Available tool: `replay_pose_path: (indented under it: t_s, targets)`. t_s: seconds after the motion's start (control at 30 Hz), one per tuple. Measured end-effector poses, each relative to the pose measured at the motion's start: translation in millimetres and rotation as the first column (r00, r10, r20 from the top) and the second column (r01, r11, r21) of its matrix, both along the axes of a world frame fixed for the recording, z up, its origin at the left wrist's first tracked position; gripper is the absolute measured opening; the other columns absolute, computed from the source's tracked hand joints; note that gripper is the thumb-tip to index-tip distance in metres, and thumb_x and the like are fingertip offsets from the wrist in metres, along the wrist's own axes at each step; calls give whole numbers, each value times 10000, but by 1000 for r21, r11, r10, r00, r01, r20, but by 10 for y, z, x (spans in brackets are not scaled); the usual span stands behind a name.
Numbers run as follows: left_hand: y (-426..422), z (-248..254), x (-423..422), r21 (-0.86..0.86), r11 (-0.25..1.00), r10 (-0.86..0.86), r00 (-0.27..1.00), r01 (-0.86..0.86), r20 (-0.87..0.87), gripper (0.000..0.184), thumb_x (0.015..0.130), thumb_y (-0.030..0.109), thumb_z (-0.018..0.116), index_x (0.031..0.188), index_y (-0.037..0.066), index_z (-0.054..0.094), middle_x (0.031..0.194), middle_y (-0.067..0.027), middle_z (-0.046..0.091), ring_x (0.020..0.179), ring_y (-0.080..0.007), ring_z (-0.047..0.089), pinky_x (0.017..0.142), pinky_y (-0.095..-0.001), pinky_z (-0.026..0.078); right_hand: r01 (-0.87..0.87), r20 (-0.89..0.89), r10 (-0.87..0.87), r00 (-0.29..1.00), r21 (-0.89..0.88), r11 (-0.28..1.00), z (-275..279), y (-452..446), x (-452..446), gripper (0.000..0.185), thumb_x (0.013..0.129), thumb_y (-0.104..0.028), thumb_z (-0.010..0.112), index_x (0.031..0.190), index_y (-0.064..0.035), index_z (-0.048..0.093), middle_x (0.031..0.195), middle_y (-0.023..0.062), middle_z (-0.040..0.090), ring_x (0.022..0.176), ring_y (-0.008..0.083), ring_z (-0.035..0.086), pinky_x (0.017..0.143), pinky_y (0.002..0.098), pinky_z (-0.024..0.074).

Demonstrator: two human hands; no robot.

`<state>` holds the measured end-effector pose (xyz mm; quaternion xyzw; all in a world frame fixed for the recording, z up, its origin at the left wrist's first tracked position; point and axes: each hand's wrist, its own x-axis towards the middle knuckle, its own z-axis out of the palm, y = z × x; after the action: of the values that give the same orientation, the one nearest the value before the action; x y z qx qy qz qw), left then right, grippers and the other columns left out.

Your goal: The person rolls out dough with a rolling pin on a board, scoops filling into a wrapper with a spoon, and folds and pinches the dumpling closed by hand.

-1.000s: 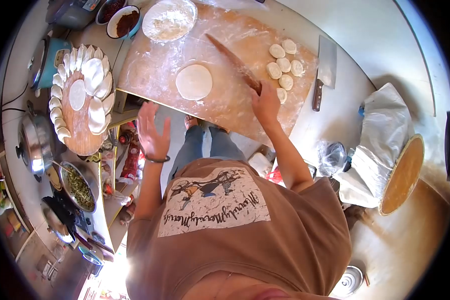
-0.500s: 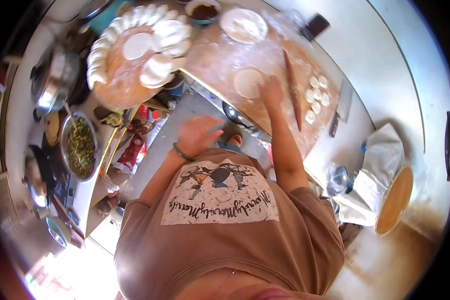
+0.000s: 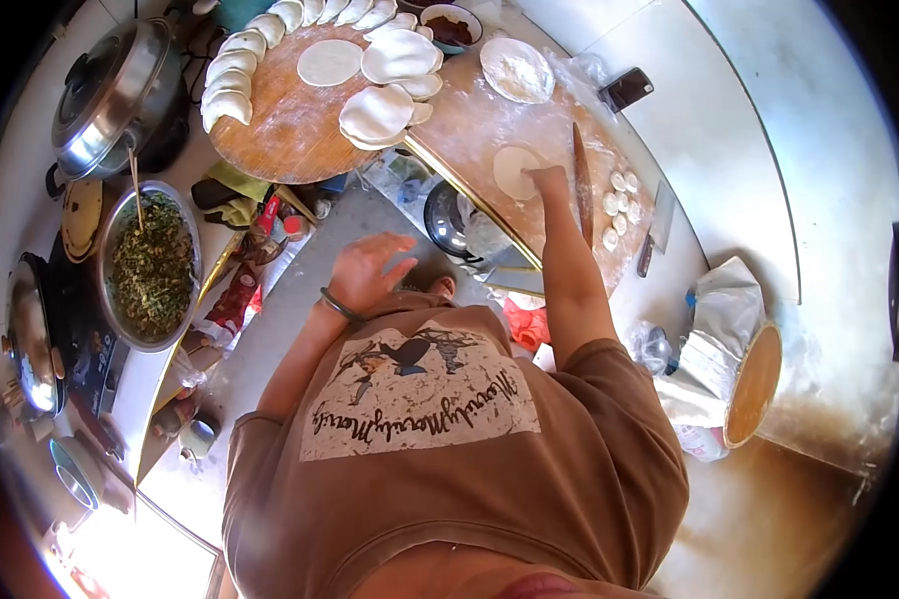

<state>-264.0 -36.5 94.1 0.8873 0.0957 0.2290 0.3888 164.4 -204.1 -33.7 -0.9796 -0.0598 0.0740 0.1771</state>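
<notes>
My right hand (image 3: 547, 182) is at the right edge of a rolled dough round (image 3: 515, 172) on the floured board (image 3: 469, 130), its fingers closed on that edge. Just right of it lies a tapered wooden rolling pin (image 3: 582, 180), with several small dough pieces (image 3: 621, 206) beyond. My left hand (image 3: 368, 270) hangs above the floor in front of my shirt, fingers apart, holding nothing. On a round wooden board (image 3: 290, 130) at the upper left, folded dumplings (image 3: 232, 82) line the rim, near stacked dough rounds (image 3: 400, 56) and a single flat wrapper (image 3: 330, 63).
A cleaver (image 3: 659, 225) lies right of the dough pieces. A flour plate (image 3: 517, 70) and a phone (image 3: 627, 90) are at the back. On the left are a bowl of green filling (image 3: 152, 265) and a lidded steel pot (image 3: 120, 95).
My right hand has let go of the rolling pin and moved to the dough round. The view has swung left, showing more of the dumpling board. My left hand stays raised, with nothing in it.
</notes>
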Motion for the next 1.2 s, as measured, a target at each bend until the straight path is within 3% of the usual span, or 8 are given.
replay_pose_path:
  t_s: [0.17,0.27,0.37,0.53,0.7,0.83,0.93,1.2]
  targets:
    - [-18,-78,-13,-38,999,-20,999,19,-29,246,894,201,749,1114,96,724,1041,-104,751,1016,-331,704,894,-413,554,11,-326,20,945,95,995,-113,-7,224,470,720,-327,888,965,27,701,882,196,738,775,295,718,697,401,552]
    - [-33,-53,30,-79,997,-14,1000,12,-25,251,907,200,741,1133,92,722,1047,-108,754,1008,-306,716,886,-402,557,-179,206,178,962,-12,984,156,-15,-110,400,768,-289,820,1048,-27,707,863,186,748,840,338,739,759,407,555]
    - [-2,-131,170,-454,891,-54,997,22,-58,317,963,310,687,1195,95,704,1136,-101,743,1050,-253,712,907,-397,549,-444,234,391,890,254,859,567,-3,-254,238,857,-169,737,1056,-44,702,936,195,747,837,328,736,750,380,556]
    - [135,-448,737,-986,154,-204,979,58,26,799,972,724,405,1428,83,546,1440,-112,583,1326,-240,536,1081,-468,414,-551,115,576,809,490,676,2150,398,-1204,167,934,-94,680,1073,-1,682,935,136,752,796,202,723,715,306,555]
    - [194,351,783,-677,-657,87,925,333,370,1156,831,940,273,1548,38,366,1526,-133,487,1446,-306,411,1177,-515,313,-567,43,733,679,666,486,2781,769,-1911,208,943,-106,693,1105,24,677,937,111,743,803,118,690,660,288,556]
    - [421,657,253,-604,-547,312,811,580,495,980,907,828,375,1513,59,410,1479,-146,524,1351,-332,525,1153,-514,389,-547,-55,736,675,632,549,2601,1204,-2482,207,932,-111,712,1089,21,683,923,116,748,816,152,712,713,301,566]
    - [563,634,-143,-916,-235,284,924,325,255,760,998,642,440,1484,59,440,1445,-140,555,1326,-302,551,1119,-487,433,-698,96,820,565,585,413,2524,1481,-2799,212,924,-111,725,1078,28,682,914,128,750,807,179,726,697,304,571]
    - [977,413,-1712,-879,-185,640,733,439,231,586,1015,437,482,1468,66,462,1441,-142,559,1336,-308,537,1119,-473,429,-728,48,937,346,643,236,2273,2270,-3690,132,963,-85,678,1067,-3,685,893,109,757,766,163,746,671,285,590]
